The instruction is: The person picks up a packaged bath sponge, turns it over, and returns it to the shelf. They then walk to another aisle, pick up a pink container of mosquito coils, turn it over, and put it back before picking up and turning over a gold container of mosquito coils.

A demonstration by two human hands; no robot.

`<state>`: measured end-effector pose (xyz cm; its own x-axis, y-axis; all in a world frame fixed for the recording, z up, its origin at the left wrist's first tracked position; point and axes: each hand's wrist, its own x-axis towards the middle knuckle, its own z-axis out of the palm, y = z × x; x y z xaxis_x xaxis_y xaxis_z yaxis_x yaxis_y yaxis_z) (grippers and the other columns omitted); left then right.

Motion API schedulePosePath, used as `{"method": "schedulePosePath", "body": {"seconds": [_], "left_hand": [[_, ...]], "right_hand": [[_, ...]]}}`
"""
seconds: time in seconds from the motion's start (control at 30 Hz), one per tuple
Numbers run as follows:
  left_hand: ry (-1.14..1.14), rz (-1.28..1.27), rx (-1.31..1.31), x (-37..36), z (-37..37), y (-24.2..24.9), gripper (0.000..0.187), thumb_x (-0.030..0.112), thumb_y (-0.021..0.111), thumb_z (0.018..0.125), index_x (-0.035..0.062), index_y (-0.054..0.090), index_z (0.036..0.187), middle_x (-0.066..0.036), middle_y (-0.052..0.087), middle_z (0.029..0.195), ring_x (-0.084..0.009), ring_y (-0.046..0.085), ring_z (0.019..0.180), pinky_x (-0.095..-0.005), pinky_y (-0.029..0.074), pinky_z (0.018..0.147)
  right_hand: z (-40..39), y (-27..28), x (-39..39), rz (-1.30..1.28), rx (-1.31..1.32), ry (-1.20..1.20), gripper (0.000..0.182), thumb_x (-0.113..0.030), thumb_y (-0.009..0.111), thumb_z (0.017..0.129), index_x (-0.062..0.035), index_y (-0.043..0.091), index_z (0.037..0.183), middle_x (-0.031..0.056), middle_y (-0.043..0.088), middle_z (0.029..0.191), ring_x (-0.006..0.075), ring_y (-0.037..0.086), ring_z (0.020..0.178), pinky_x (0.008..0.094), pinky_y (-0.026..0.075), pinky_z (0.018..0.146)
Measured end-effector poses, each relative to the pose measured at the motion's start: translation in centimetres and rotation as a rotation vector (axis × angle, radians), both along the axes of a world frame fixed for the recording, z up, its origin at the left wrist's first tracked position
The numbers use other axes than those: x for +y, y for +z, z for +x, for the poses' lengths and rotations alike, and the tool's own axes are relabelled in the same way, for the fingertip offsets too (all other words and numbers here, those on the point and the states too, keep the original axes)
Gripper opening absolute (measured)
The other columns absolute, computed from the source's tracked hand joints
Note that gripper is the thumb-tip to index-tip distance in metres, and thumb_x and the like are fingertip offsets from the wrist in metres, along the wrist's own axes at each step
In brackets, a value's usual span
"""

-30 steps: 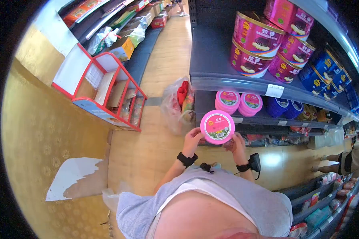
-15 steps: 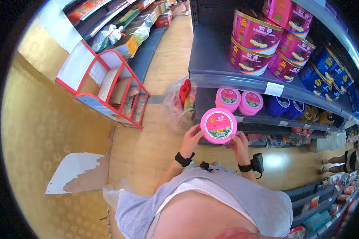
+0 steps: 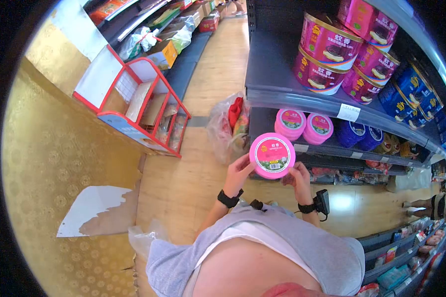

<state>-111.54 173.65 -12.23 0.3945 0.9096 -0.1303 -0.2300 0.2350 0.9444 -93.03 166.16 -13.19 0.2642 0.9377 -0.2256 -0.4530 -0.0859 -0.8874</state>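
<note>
Wooden floor (image 3: 181, 198) is running between a red-edged rack (image 3: 156, 108) and an upper shelf (image 3: 277, 74); tins (image 3: 330, 42) are standing stacked up there, probably to save room; pink stacks (image 3: 290, 124) are sitting on the lower shelf (image 3: 332, 152), labels uppermost, likely for easy reading. Both hands are grasping one pink tub (image 3: 272, 154) in front of those stacks; the left hand (image 3: 239, 172) is pinching its lower left rim, the right hand (image 3: 299, 179) its lower right; this two-sided grip is seemingly balancing it and is leaving the label uncovered. It is overlapping the lower shelf's edge in view; whether they are touching, I cannot tell; a bag (image 3: 222, 129) is lying by the shelf's end, narrowing the passage; more floor is opening leftward, giving the left arm room.
</note>
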Motion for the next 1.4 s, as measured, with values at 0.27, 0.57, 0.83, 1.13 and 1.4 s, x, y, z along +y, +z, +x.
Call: {"method": "schedulePosePath", "body": {"seconds": [0.27, 0.57, 0.83, 1.13, 1.4], "left_hand": [[0.035, -0.023, 0.012, -0.2, -0.8, 0.5, 0.040, 0.016, 0.058, 0.079, -0.0027, 0.047, 0.112, 0.000, 0.056, 0.087, -0.0048, 0.051, 0.073, -0.0171, 0.041, 0.061], [0.025, 0.020, 0.040, -0.2, -1.0, 0.6, 0.041, 0.016, 0.059, 0.078, -0.0024, 0.047, 0.113, 0.000, 0.056, 0.088, -0.0044, 0.051, 0.073, -0.0170, 0.040, 0.061], [0.018, 0.017, 0.020, -0.5, -1.1, 0.6, 0.043, 0.016, 0.060, 0.078, -0.0016, 0.045, 0.114, 0.001, 0.056, 0.087, -0.0044, 0.050, 0.074, -0.0174, 0.040, 0.062], [0.030, 0.030, -0.037, -0.4, -1.3, -0.3, 0.041, 0.014, 0.059, 0.078, -0.0010, 0.045, 0.114, 0.000, 0.056, 0.088, -0.0050, 0.051, 0.075, -0.0170, 0.040, 0.062], [0.081, 0.066, -0.077, -0.8, -1.2, 0.4, 0.041, 0.011, 0.058, 0.078, 0.0024, 0.039, 0.114, -0.002, 0.054, 0.083, -0.0072, 0.052, 0.071, -0.0181, 0.041, 0.061]], "right_hand": [[-0.9, 0.9, 0.1, -0.018, -0.027, -0.003, 0.012, -0.016, 0.051, 0.080, -0.0066, 0.045, 0.079, 0.0016, 0.051, 0.068, 0.0111, 0.052, 0.057, 0.0246, 0.044, 0.050], [-0.6, 0.4, 0.1, -0.002, -0.081, 0.035, 0.010, -0.018, 0.046, 0.080, -0.0080, 0.043, 0.081, 0.0018, 0.052, 0.069, 0.0128, 0.054, 0.059, 0.0249, 0.044, 0.051], [-0.8, 0.2, -0.1, -0.009, -0.075, 0.013, 0.009, -0.017, 0.045, 0.081, -0.0081, 0.044, 0.082, 0.0023, 0.054, 0.071, 0.0126, 0.054, 0.061, 0.0250, 0.043, 0.052], [-1.4, 0.8, -0.1, 0.018, -0.085, 0.028, 0.010, -0.018, 0.046, 0.081, -0.0084, 0.043, 0.079, 0.0010, 0.051, 0.070, 0.0115, 0.052, 0.059, 0.0243, 0.043, 0.052], [-1.8, 1.1, -0.3, 0.024, -0.079, -0.018, 0.013, -0.017, 0.053, 0.079, -0.0070, 0.045, 0.077, 0.0001, 0.050, 0.064, 0.0097, 0.050, 0.056, 0.0228, 0.041, 0.050]]}}
